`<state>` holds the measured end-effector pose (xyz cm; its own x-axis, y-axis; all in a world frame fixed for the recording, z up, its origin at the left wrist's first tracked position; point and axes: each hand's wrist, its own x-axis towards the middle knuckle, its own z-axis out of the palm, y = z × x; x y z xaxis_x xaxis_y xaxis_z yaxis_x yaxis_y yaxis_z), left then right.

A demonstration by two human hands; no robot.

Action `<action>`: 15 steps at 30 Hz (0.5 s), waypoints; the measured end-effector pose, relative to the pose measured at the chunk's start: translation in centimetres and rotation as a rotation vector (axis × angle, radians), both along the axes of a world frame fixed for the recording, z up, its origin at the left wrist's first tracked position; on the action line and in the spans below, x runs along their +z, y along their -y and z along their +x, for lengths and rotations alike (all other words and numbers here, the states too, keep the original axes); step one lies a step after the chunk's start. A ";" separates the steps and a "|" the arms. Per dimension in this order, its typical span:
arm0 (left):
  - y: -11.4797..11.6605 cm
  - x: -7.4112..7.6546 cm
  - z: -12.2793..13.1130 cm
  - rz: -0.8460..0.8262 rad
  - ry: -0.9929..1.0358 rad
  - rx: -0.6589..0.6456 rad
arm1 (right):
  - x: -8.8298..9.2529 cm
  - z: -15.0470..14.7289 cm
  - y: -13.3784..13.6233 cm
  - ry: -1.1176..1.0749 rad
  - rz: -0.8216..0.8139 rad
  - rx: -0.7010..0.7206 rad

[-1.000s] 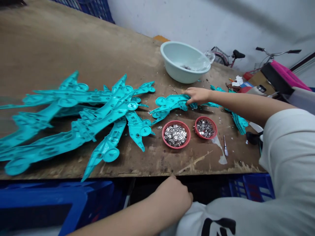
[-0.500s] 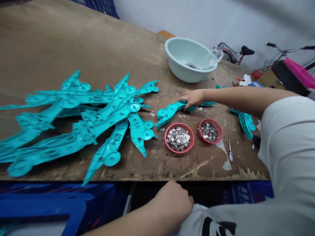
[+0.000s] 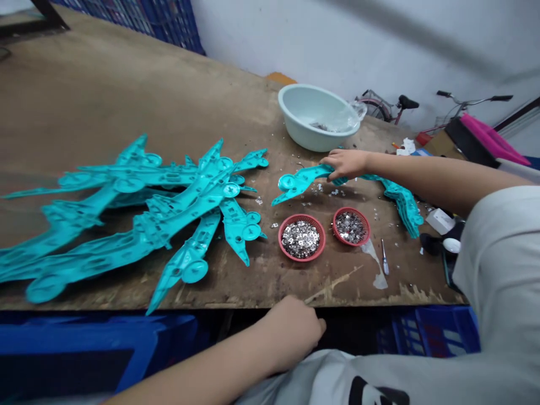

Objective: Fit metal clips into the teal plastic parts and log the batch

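Before a white wall (image 3: pixel 270 39), I see a brown wooden worktop (image 3: pixel 169 90) where the right hand (image 3: pixel 346 163) grips a turquoise plastic part (image 3: pixel 304 180), between the far edge's pale-blue plastic basin (image 3: pixel 301 134) and two round red baskets (image 3: pixel 302 259) of silvery metal pieces (image 3: pixel 300 238), while I can't tell the grip of the left hand (image 3: pixel 295 323) by the front edge.

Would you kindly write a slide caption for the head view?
The right hand holds a turquoise part beyond two red baskets of metal pieces.

Since half a second ago, the right hand (image 3: pixel 346 163) has shifted rightward with the turquoise plastic part (image 3: pixel 304 179), its pointed end now farther from the turquoise pile (image 3: pixel 230 190).
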<state>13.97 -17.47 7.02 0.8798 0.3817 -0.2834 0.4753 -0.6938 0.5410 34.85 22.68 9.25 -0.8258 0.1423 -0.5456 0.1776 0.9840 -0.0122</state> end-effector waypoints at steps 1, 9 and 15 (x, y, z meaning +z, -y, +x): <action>0.0 -0.1 0.0 0.017 0.015 0.011 | 1.3 1.0 0.3 -0.035 0.017 -0.052; -1.9 -0.2 -1.0 -0.020 0.546 0.318 | 10.4 4.8 9.3 -0.599 0.170 -0.508; -2.8 0.1 -0.2 -0.528 1.158 0.896 | 10.9 0.5 22.2 -1.054 -0.264 -0.773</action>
